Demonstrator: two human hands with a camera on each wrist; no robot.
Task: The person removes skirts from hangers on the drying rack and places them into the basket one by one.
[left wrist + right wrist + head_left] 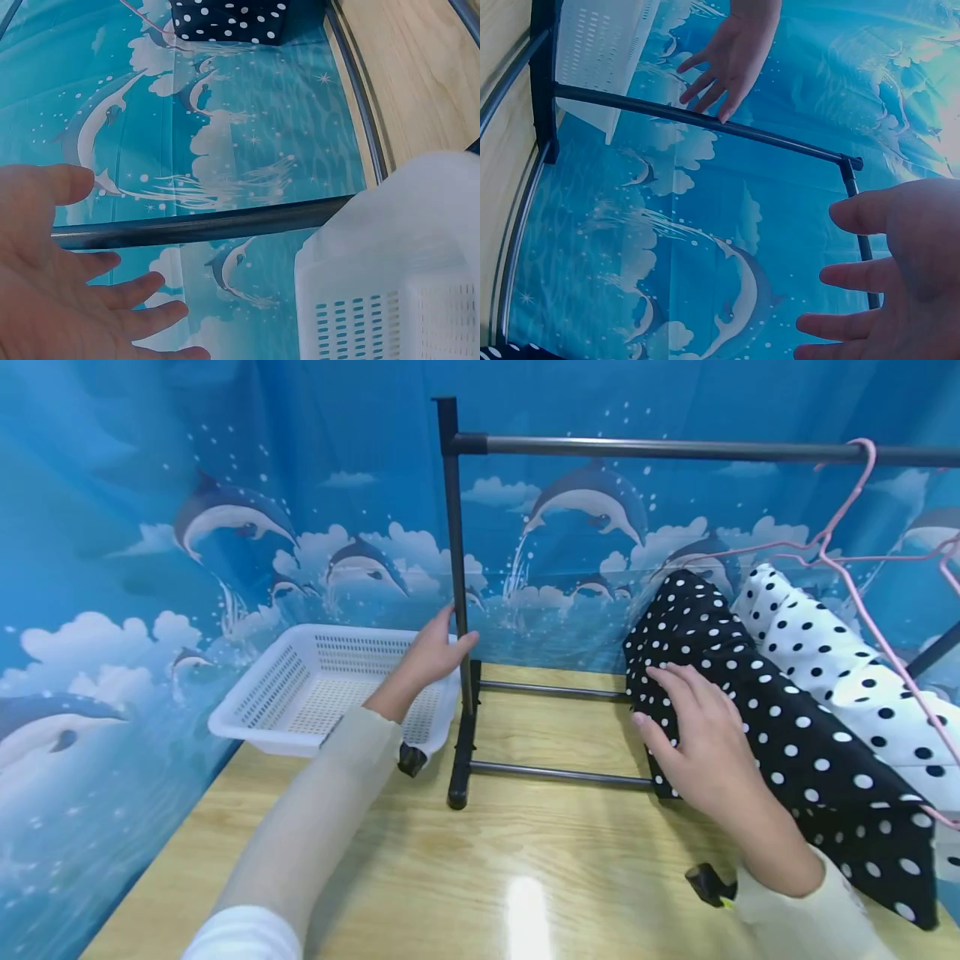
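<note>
My left hand is at the left upright post of a dark metal clothes rack, above the white plastic basket. Its thumb and fingers are spread in the left wrist view, with the post crossing between thumb and fingers there. My right hand holds nothing; its fingers are spread and overlap the black cloth with white dots in the head view. Behind that hangs a white cloth with black dots. A pink hanger hooks over the top rail.
The rack's foot and two low crossbars sit on the wooden table. The basket stands left of the foot, near the table's left edge. A blue dolphin-print curtain covers the back and left side.
</note>
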